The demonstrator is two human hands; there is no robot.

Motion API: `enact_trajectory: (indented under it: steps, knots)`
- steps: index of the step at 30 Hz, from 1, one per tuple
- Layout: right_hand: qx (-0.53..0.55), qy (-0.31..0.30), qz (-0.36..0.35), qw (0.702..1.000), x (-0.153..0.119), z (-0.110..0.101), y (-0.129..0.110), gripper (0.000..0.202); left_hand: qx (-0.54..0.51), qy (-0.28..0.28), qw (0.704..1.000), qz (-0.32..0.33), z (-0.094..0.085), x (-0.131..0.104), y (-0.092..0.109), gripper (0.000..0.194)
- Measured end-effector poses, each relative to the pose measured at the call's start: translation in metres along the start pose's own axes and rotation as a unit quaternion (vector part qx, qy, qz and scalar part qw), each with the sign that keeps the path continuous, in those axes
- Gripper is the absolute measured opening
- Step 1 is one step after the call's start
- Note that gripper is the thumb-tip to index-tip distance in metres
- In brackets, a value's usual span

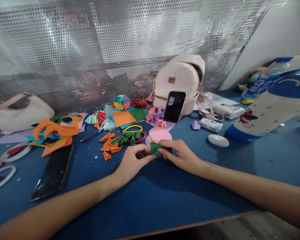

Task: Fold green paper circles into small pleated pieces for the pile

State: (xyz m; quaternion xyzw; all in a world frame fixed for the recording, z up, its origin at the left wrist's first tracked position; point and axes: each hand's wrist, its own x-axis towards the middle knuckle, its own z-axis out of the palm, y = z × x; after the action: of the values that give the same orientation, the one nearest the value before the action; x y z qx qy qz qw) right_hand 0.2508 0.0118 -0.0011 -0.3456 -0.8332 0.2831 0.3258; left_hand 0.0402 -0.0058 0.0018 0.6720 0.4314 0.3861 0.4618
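Between my two hands is a small piece of green paper (155,148), raised above the blue table. My left hand (135,160) pinches its left side between thumb and fingers. On its right side, my right hand (178,154) grips the same paper with the fingertips. Just behind my hands lie pink paper circles (160,134). To the left are several folded orange paper pieces (107,144) and folded green pieces (120,140), beside a yellow ring (133,127).
A dark phone (52,173) lies left, near orange paper cutouts (55,130). Behind stand a white backpack (176,80) and an upright phone (175,106). A white oval object (218,140) and a large blue-and-white bottle (267,111) are on the right. The table edge (190,225) runs in front.
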Motion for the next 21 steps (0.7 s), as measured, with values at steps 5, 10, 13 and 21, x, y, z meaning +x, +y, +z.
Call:
enact_trajectory:
  steps: [5, 10, 13, 21]
  knots:
    - [0.039, -0.015, 0.008, 0.999, 0.002, 0.0, 0.002, 0.034, 0.002, 0.02, 1.0, 0.011, -0.001, -0.002, 0.0, 0.019]
    - [0.064, -0.043, -0.002, 0.997, 0.003, 0.001, 0.006, 0.032, 0.077, 0.026, 0.99, 0.118, -0.002, -0.007, 0.004, 0.025]
    - [0.057, -0.049, -0.023, 0.997, 0.003, 0.001, 0.006, 0.024, 0.129, 0.013, 0.976, 0.175, -0.004, -0.011, 0.005, 0.026]
    - [0.021, -0.032, -0.055, 0.998, 0.004, -0.003, 0.003, 0.026, 0.211, -0.034, 0.957, 0.196, -0.013, -0.012, 0.004, 0.023]
